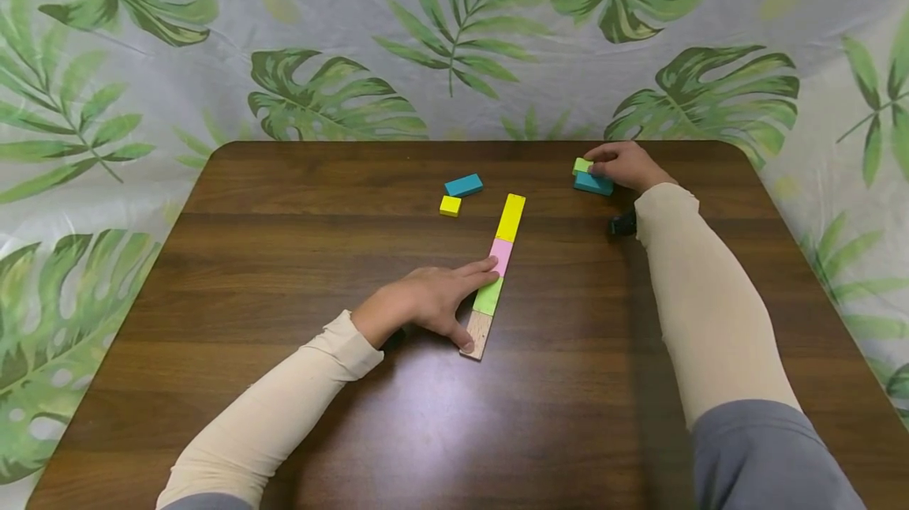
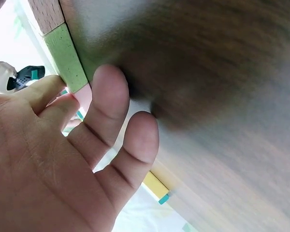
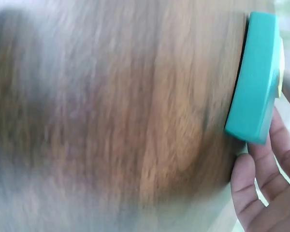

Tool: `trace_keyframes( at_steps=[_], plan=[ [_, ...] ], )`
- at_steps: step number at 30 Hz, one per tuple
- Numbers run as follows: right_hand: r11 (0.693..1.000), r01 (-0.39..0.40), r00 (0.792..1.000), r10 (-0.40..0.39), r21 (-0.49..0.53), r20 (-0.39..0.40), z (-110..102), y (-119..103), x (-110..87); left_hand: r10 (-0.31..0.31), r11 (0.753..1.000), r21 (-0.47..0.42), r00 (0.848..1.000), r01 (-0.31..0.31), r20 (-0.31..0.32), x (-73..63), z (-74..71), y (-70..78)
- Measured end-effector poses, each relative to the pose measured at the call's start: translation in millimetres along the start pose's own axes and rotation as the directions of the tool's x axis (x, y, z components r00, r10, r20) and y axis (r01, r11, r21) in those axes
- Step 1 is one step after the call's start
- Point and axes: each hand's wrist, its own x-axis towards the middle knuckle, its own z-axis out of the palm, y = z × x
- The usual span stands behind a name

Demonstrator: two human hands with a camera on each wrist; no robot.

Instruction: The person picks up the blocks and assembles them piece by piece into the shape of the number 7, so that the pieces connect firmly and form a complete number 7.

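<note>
My left hand (image 1: 443, 297) spreads over a straight row of flat blocks. Its thumb touches the bare wood block (image 1: 480, 328) at the near end, and fingertips rest on the pink block (image 1: 503, 256). Between those lies a green block (image 1: 488, 297); a yellow block (image 1: 511, 216) forms the far end. At the table's far right, my right hand (image 1: 628, 166) pinches a small light green block (image 1: 581, 166) at its right end. A blue block (image 1: 592, 183) sits right against its near side; in the right wrist view this blue block (image 3: 253, 79) partly hides the green one.
Beyond the row, to its left, another blue block (image 1: 464, 185) lies beside a small yellow block (image 1: 450, 206). The brown wooden table (image 1: 284, 234) ends at a leaf-patterned cloth (image 1: 469, 36) behind it.
</note>
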Motion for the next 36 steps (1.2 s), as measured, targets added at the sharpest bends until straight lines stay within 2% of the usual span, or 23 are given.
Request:
trace_keyframes(
  at_steps=[12,18,26,36],
  plan=[
    [0.999,-0.031,0.999,0.032,0.032,-0.031,3.6,-4.3,6.7,-0.001,1.0,0.006,1.0,0.001,-0.003,-0.2,-1.3,-0.5],
    [0.999,-0.044,0.998,0.045,0.016,-0.046,6.5,-6.5,9.2,-0.004,1.0,0.003,1.0,0.004,0.004,0.0,-0.7,-0.1],
    [0.998,-0.064,0.989,0.065,0.008,-0.132,13.4,1.8,16.7,0.003,1.0,-0.007,1.0,-0.003,0.014,1.3,0.8,0.0],
    [0.995,-0.065,0.996,0.069,0.073,-0.055,12.0,-4.9,15.4,-0.003,1.0,-0.005,1.0,0.003,0.01,0.2,-0.3,-0.6]
  ],
)
